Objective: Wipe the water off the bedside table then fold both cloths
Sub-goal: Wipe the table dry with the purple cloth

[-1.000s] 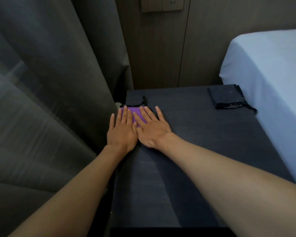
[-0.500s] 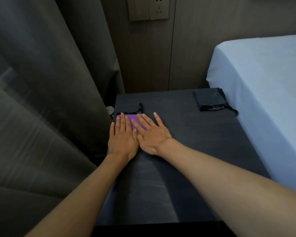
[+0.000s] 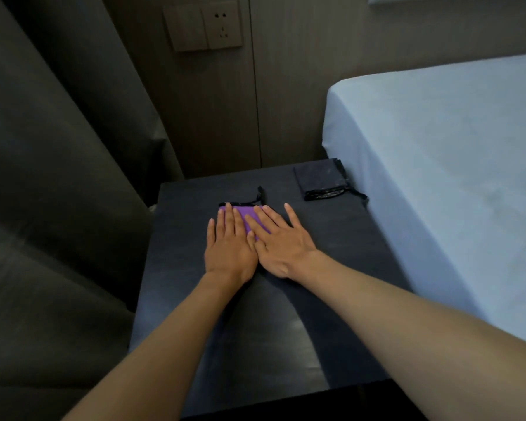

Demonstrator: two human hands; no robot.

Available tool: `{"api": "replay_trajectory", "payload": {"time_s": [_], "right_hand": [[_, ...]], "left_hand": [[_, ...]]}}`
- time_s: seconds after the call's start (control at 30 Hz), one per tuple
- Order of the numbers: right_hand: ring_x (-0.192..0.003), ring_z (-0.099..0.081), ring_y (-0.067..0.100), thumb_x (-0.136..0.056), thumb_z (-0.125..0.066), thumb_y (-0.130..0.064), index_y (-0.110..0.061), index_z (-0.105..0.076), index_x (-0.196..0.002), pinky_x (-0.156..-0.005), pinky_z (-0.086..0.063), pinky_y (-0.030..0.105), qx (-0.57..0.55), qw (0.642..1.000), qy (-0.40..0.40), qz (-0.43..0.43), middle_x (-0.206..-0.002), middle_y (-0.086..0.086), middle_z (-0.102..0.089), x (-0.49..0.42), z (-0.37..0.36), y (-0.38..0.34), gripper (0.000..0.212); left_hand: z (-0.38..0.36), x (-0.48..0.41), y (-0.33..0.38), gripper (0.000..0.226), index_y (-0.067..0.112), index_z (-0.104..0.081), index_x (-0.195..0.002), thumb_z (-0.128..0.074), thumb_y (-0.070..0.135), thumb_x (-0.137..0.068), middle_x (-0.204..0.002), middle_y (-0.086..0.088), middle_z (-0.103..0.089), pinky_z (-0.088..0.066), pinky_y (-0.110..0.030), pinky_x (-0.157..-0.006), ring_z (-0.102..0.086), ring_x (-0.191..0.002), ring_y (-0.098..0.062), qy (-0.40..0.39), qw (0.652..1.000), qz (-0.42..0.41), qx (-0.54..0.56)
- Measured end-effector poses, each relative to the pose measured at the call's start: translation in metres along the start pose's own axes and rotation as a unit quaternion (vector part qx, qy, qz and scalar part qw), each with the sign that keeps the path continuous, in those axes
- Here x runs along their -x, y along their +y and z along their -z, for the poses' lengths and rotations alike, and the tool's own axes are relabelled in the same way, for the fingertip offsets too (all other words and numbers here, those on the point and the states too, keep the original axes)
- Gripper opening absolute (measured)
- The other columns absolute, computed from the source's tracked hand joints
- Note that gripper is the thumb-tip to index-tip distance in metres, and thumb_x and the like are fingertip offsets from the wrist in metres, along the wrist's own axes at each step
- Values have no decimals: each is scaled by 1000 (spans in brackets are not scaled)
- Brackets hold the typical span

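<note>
The purple cloth (image 3: 246, 214) is pressed flat on the dark bench (image 3: 331, 238) under the left hand (image 3: 229, 247) and right hand (image 3: 281, 244), fingers spread, side by side. A folded dark cloth (image 3: 319, 180) is seen at the far right corner beside the bed (image 3: 453, 165). No writing can be read

No readable text, label, brand, number or sign shows anywhere.

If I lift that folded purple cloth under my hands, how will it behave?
Probably floppy: the purple cloth lies flat and thin under the left hand and right hand, so the folds may fall open. Likely light. Its black strap lies loose on the bedside table and would dangle.
</note>
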State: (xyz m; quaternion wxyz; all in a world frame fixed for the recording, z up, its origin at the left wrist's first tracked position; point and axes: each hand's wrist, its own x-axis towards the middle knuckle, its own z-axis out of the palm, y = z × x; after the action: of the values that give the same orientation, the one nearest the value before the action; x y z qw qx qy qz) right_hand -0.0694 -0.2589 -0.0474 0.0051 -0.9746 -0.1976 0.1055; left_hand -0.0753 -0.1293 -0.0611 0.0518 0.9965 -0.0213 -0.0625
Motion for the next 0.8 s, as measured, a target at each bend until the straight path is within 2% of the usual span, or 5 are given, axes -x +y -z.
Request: {"api": "replay_trajectory", "payload": {"time_s": [0.27, 0.8], "right_hand": [[-153, 17, 11, -105, -5, -40, -28, 10, -158, -121, 18, 50, -2, 1000, 16, -21, -168, -4, 14, 23, -5, 52, 57], [-153, 17, 14, -106, -7, -39, -25, 11, -158, -122, 16, 50, 5, 998, 23, -64, -168, -2, 14, 66, -11, 104, 57]], "left_hand": [[1, -2, 59, 60, 7, 10, -155, -7, 38, -106, -164, -12, 18, 13, -39, -121, 18, -151, -23, -13, 1000, -18, 4], [-9, 1, 123, 61, 7, 11, -155, -6, 38, -105, -163, -12, 20, 11, -41, -122, 19, -150, -23, -20, 998, -62, 11]]}}
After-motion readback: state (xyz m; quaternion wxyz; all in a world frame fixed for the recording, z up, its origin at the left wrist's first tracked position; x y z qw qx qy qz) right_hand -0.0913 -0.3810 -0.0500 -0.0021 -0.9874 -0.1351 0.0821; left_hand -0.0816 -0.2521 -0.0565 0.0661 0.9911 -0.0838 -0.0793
